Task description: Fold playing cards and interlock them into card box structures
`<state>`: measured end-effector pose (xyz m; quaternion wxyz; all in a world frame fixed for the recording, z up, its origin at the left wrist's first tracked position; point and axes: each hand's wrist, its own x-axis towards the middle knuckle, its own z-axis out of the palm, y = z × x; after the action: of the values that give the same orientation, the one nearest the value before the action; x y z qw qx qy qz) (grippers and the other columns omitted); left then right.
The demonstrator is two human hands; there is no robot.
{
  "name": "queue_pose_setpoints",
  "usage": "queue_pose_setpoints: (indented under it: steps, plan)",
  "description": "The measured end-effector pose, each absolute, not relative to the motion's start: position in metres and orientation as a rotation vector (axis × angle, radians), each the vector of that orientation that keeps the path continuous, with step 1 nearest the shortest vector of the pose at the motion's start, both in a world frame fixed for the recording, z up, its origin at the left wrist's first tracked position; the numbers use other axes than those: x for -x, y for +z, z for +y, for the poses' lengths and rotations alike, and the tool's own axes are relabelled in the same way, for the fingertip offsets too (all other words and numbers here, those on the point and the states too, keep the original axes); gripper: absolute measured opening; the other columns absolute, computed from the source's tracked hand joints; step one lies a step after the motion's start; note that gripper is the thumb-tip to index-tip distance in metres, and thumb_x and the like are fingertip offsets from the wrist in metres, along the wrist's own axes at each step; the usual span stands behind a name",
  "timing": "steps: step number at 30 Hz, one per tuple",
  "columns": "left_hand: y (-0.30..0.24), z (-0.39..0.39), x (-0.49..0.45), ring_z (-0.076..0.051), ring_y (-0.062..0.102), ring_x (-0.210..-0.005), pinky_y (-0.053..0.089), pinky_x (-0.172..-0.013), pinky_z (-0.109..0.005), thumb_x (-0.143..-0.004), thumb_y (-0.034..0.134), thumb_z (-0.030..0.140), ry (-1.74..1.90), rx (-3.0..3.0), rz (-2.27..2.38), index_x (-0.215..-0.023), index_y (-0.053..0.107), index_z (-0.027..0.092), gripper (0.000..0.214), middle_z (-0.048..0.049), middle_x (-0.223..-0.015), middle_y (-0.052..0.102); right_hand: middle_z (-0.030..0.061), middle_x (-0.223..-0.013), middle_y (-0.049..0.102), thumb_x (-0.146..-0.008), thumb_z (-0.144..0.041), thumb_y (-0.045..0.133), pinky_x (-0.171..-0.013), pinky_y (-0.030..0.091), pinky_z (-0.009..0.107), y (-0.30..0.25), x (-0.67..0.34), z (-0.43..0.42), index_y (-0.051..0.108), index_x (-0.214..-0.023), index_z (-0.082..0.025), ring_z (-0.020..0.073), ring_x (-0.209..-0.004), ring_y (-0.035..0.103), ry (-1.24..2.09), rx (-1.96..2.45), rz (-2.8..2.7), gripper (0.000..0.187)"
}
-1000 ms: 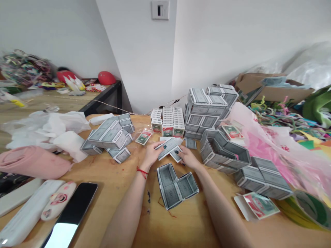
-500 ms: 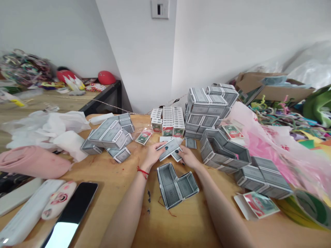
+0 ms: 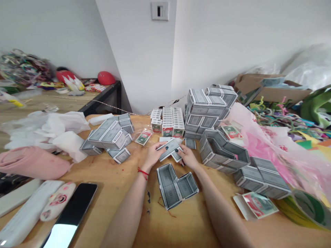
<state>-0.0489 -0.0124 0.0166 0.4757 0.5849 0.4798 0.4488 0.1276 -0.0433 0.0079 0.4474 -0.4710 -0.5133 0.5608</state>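
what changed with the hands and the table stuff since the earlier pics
Very little: the left hand has edged slightly toward the right hand. Both hold the cards as before; nothing was visibly taken up or let go. The L-shaped box in front of them, the phone and the tape roll stayed put.

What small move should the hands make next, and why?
Perhaps bring the cards over the L-shaped box to compare shapes: the left hand and right hand hold them at an angle, and the box lies open near them.
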Motion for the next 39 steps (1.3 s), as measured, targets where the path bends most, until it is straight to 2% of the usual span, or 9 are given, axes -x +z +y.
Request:
queue_pose_setpoints:
  steps: [3, 6, 9, 13, 16, 20, 28, 33, 39]
  plan:
    - [0.014, -0.01, 0.05, -0.021, 0.06, -0.099, 0.044, -0.089, -0.033, -0.067, 0.064, 0.023, 1.093, -1.427, 1.139, -0.095, 0.067, 0.018, 0.029, -0.0058, -0.105, 0.067, -0.0056, -0.045, 0.047, -0.078, -0.048, 0.048, -0.032, 0.028, 0.022, 0.008, -0.129, -0.045, 0.055, -0.085, -0.018, 0.01, -0.031, 0.039, 1.209, 1.269, -1.312, 0.032]
    - [0.01, -0.006, 0.052, -0.02, 0.06, -0.097, 0.045, -0.088, -0.032, -0.067, 0.065, 0.023, 1.099, -1.388, 1.165, -0.097, 0.067, 0.019, 0.031, -0.0053, -0.105, 0.067, 0.0024, -0.059, 0.057, -0.083, -0.043, 0.04, -0.052, 0.044, 0.028, 0.006, -0.136, -0.044, 0.057, -0.074, -0.017, 0.0162, -0.055, 0.054, 0.693, 1.423, -1.349, 0.033]
    - [0.004, -0.002, 0.052, -0.02, 0.06, -0.099, 0.044, -0.089, -0.033, -0.067, 0.064, 0.02, 1.187, -1.32, 1.178, -0.103, 0.064, 0.018, 0.036, -0.0065, -0.108, 0.065, 0.0092, -0.084, 0.061, -0.082, -0.031, 0.041, -0.079, 0.044, 0.038, 0.001, -0.145, -0.04, 0.061, -0.085, -0.017, 0.0227, -0.086, 0.055, 0.139, 1.566, -1.403, 0.024]
    - [-0.001, 0.0, 0.051, -0.02, 0.06, -0.1, 0.044, -0.091, -0.034, -0.067, 0.064, 0.02, 1.247, -1.313, 1.179, -0.105, 0.063, 0.017, 0.038, -0.0086, -0.111, 0.064, 0.0157, -0.111, 0.052, -0.077, -0.027, 0.048, -0.092, 0.037, 0.045, -0.01, -0.147, -0.036, 0.055, -0.104, -0.016, 0.0277, -0.111, 0.043, -0.09, 1.712, -1.468, 0.03]
    - [-0.002, -0.001, 0.05, -0.02, 0.06, -0.101, 0.044, -0.091, -0.034, -0.068, 0.064, 0.021, 1.27, -1.303, 1.196, -0.105, 0.063, 0.017, 0.037, -0.0085, -0.111, 0.064, 0.0204, -0.123, 0.044, -0.077, -0.03, 0.05, -0.094, 0.036, 0.048, -0.018, -0.144, -0.034, 0.044, -0.119, -0.012, 0.0307, -0.117, 0.039, -0.057, 1.805, -1.45, 0.047]
    - [0.0, -0.002, 0.049, -0.02, 0.059, -0.102, 0.044, -0.092, -0.034, -0.069, 0.063, 0.024, 1.313, -1.266, 1.225, -0.104, 0.064, 0.018, 0.035, -0.0078, -0.11, 0.064, 0.0205, -0.126, 0.043, -0.078, -0.024, 0.047, -0.095, 0.037, 0.047, -0.021, -0.142, -0.034, 0.037, -0.125, -0.012, 0.0296, -0.119, 0.04, 0.037, 1.786, -1.413, 0.05]
    - [0.0, 0.001, 0.048, -0.021, 0.06, -0.101, 0.046, -0.09, -0.034, -0.067, 0.064, 0.025, 1.413, -1.118, 1.255, -0.102, 0.065, 0.016, 0.035, -0.009, -0.109, 0.065, 0.0167, -0.134, 0.04, -0.07, -0.022, 0.054, -0.103, 0.03, 0.048, -0.009, -0.138, -0.037, 0.039, -0.127, -0.015, 0.0279, -0.126, 0.035, 0.188, 1.588, -1.254, 0.059]
    - [0.0, 0.001, 0.048, -0.02, 0.06, -0.1, 0.047, -0.088, -0.034, -0.068, 0.063, 0.025, 1.478, -1.066, 1.28, -0.101, 0.065, 0.015, 0.035, -0.0092, -0.108, 0.065, 0.0136, -0.128, 0.05, -0.067, -0.031, 0.061, -0.103, 0.033, 0.048, -0.011, -0.129, -0.037, 0.044, -0.125, -0.016, 0.026, -0.119, 0.046, 0.521, 1.42, -1.111, 0.062]
    - [0.003, 0.0, 0.047, -0.02, 0.061, -0.097, 0.047, -0.087, -0.033, -0.067, 0.062, 0.021, 1.436, -1.112, 1.283, -0.1, 0.065, 0.015, 0.033, -0.0084, -0.106, 0.066, 0.0134, -0.124, 0.053, -0.063, -0.029, 0.067, -0.099, 0.038, 0.044, -0.014, -0.12, -0.033, 0.041, -0.125, -0.016, 0.0236, -0.114, 0.051, 0.823, 1.286, -1.107, 0.069]
